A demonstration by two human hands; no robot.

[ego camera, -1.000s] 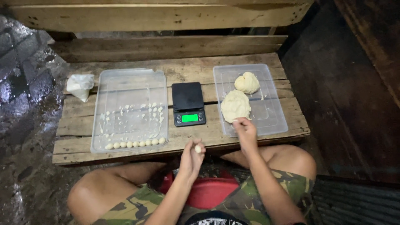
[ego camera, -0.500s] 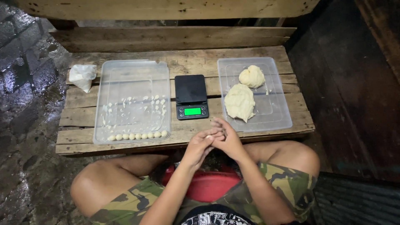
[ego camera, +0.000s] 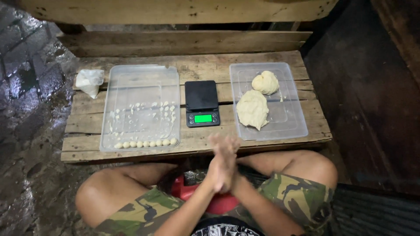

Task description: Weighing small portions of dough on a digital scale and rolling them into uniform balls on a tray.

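Two hands pressed palm to palm, just off the near edge of the wooden bench [ego camera: 262,59], over the lap. Left hand [ego camera: 216,171] and right hand [ego camera: 231,154] overlap, fingers straight and together, not curled. They're motion-blurred. Can't tell whether anything sits between the palms, since the contact face is hidden.

Layout, clock positions taken from the hands:
- 12: black digital scale [ego camera: 201,103], green display lit, platform bare.
- 10 to 11: left clear tray [ego camera: 144,83]. A row of small dough balls [ego camera: 144,143] runs along its near wall, touching or nearly so. Pale dough smears [ego camera: 148,109] dot the middle of the floor.
- 1: right clear tray [ego camera: 291,122] with two lumps. The big dough lump [ego camera: 252,109] is in the near half and the small dough lump [ego camera: 265,82] lies beyond it, close by, maybe touching.
- Far 10: crumpled white bag [ego camera: 89,81] on the bench, left of the left tray and apart from it.
- 6: red object [ego camera: 221,203] between the knees, mostly covered by the forearms.

Step in hand, my read: palm-rolling, consistent with the ball row and the flat-hand pose. It's a judgement, as no piece is visible.

A set-down into that row would call for opening the palms level so nothing drops in the lap. It would then take a short reach to 10 o'clock, clearing the tray's near wall, into the free spot at the row's right end, beside the last ball and not on it.
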